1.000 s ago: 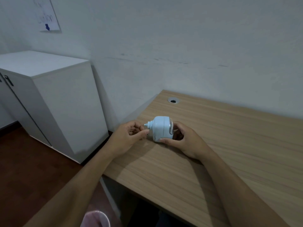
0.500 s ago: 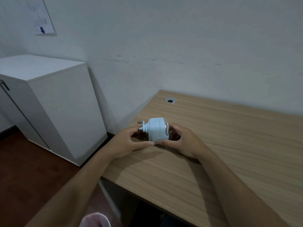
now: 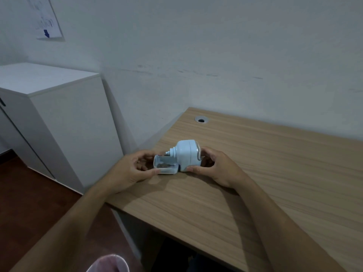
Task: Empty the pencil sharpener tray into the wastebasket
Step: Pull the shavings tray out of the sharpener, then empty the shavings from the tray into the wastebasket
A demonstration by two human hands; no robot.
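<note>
A pale blue pencil sharpener [image 3: 187,156] stands near the left end of the wooden desk [image 3: 275,173]. My right hand [image 3: 218,167] grips its body from the right side. Its clear tray [image 3: 166,166] sticks out to the left, most of the way out of the body, with dark shavings lying in it. My left hand [image 3: 133,168] pinches the tray's outer end between thumb and fingers. A pink rounded rim [image 3: 109,264], possibly the wastebasket, shows at the bottom edge, below the desk.
A white cabinet [image 3: 59,118] stands on the dark floor left of the desk, with a narrow gap between them. A round cable hole [image 3: 201,120] sits at the desk's back left. A wall runs close behind.
The tray has slid out leftwards from the sharpener body, pulled by my left hand. My right hand has kept its hold on the body.
</note>
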